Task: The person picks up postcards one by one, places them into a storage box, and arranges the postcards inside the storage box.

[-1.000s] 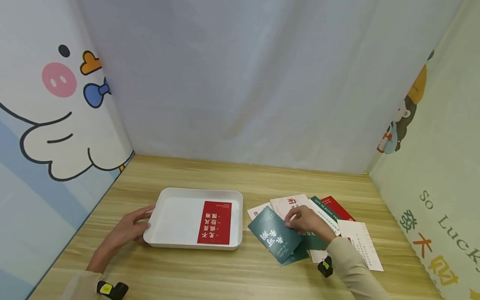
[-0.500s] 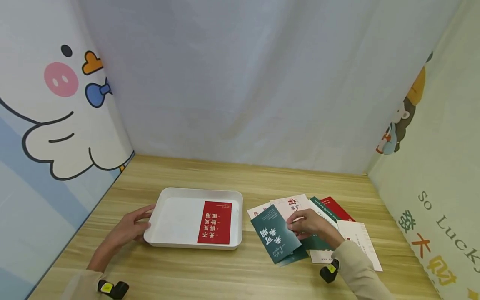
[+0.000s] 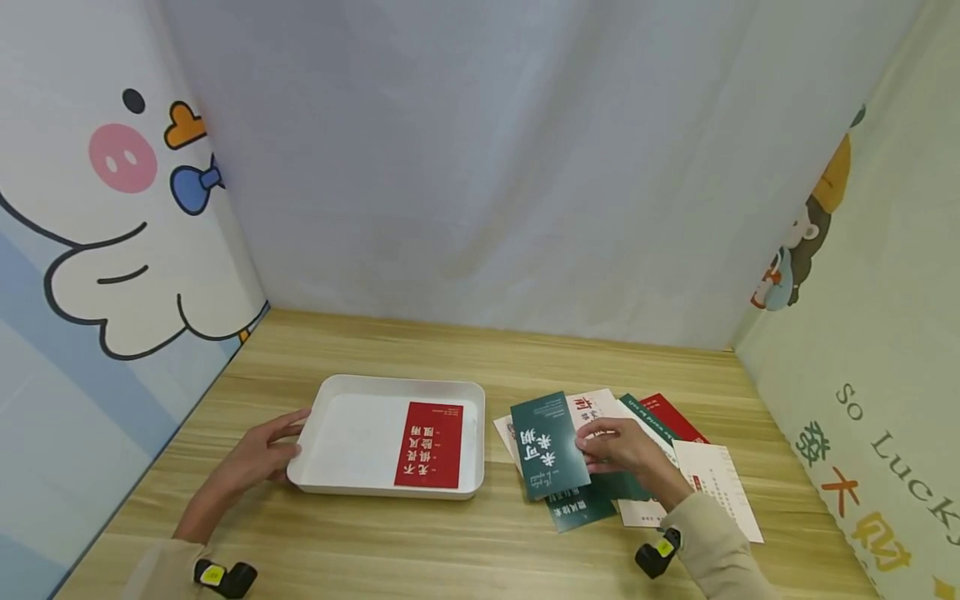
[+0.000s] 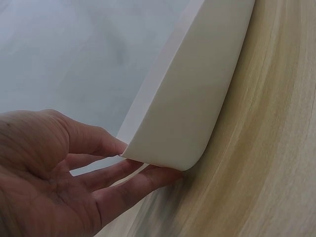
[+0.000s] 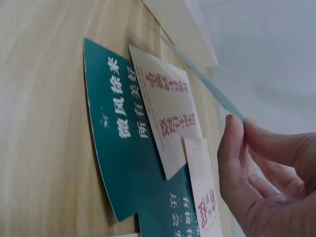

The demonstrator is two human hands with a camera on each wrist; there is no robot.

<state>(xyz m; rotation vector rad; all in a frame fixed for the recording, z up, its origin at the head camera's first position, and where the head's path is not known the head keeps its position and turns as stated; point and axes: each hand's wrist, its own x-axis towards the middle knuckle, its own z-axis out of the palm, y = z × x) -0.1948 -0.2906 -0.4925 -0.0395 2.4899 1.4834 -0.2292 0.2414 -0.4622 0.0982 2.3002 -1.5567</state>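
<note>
Green card (image 3: 551,446) in the right hand (image 3: 626,454), white tray (image 3: 345,437) in the left

The right hand's grip is clamped on the green card, thumb and fingers pinching its edge; the right wrist view shows that card almost edge-on, raised clear of what lies below. It is held over the left part of the overlapping spread of cards (image 3: 621,485) on the wood-grain surface (image 3: 420,550). Lying there are a second green card (image 3: 581,510) with white characters, partly covered by a cream card (image 5: 165,113) with red ones, then a second red card (image 3: 673,419) at the back and a white card (image 3: 727,485) at the far right. The left hand's (image 3: 258,454) grip is clamped on the left side of the white tray, thumb at the rim, fingers against the outer wall. The tray rests left of the cards, with a red card (image 3: 429,446) flat in its right part
</note>
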